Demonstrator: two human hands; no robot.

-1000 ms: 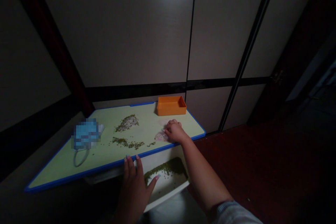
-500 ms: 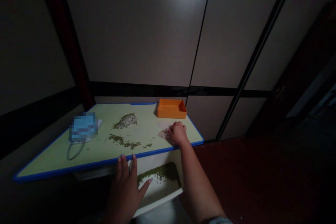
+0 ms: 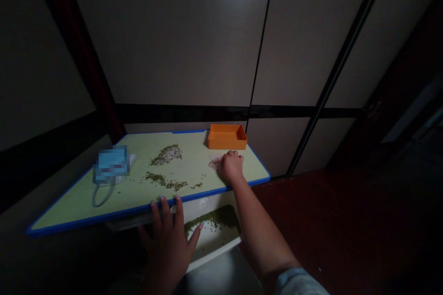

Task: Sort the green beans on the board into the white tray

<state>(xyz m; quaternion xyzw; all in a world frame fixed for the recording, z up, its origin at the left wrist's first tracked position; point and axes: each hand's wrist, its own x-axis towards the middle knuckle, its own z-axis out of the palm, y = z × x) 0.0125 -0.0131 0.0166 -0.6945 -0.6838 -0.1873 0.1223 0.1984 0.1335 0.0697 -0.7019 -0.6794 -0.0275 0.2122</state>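
Observation:
A pale green board with a blue rim (image 3: pixel 114 214) lies before me, strewn with small green beans (image 3: pixel 166 183) and a mixed heap (image 3: pixel 166 154) farther back. My left hand (image 3: pixel 169 239) rests open, fingers spread, against the board's near edge, above a white tray (image 3: pixel 218 251) that holds more green beans. My right hand (image 3: pixel 231 167) lies curled on the board near its right end, fingers closed on a small pale pile or piece (image 3: pixel 214 162) that I cannot make out. An orange box (image 3: pixel 226 137) stands just behind that hand.
A blue face mask (image 3: pixel 110 170) with a loop lies on the board's left part. Grey wall panels with dark strips rise behind. Dark red floor stretches to the right of the board.
My right hand has slid a little toward the orange box. My left hand has stayed at the board's near edge. The view has shifted slightly.

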